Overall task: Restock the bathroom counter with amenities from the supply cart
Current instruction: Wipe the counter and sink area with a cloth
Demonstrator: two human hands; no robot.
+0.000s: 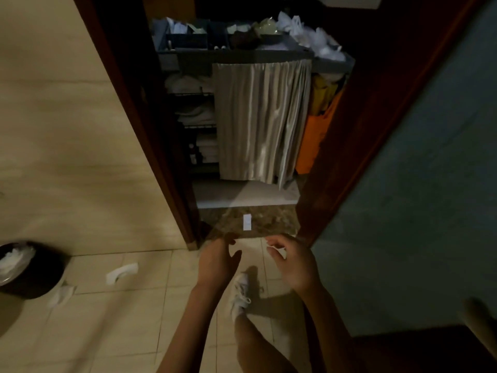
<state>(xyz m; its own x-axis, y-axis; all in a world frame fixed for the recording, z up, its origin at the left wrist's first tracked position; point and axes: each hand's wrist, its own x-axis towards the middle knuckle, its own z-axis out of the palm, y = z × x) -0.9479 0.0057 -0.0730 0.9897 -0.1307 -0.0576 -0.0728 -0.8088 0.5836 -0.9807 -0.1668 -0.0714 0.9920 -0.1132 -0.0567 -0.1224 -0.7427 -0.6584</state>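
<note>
Your fingers (278, 240) are loosely curled and hold nothing, on left hand (219, 261) and right hand (293, 262) alike. The cart (261, 117) stands beyond the doorway (154, 135), amenities (265, 28) in its top tray (242, 57). Step over the threshold (274, 222) first, then reach up with open fingers.

The light is dim and yellowish. Pale beige tiles cover the floor (121, 305) and the left wall (53, 130). A dark wooden door frame (129, 103) bounds a narrow doorway, and a speckled stone threshold (269, 222) lies across its foot. On the right stands a blue-grey surface (416, 184) — perhaps a door. A black bin (40, 273) sits low on the left, with white paper scraps (121, 273) on the tiles near it.
</note>
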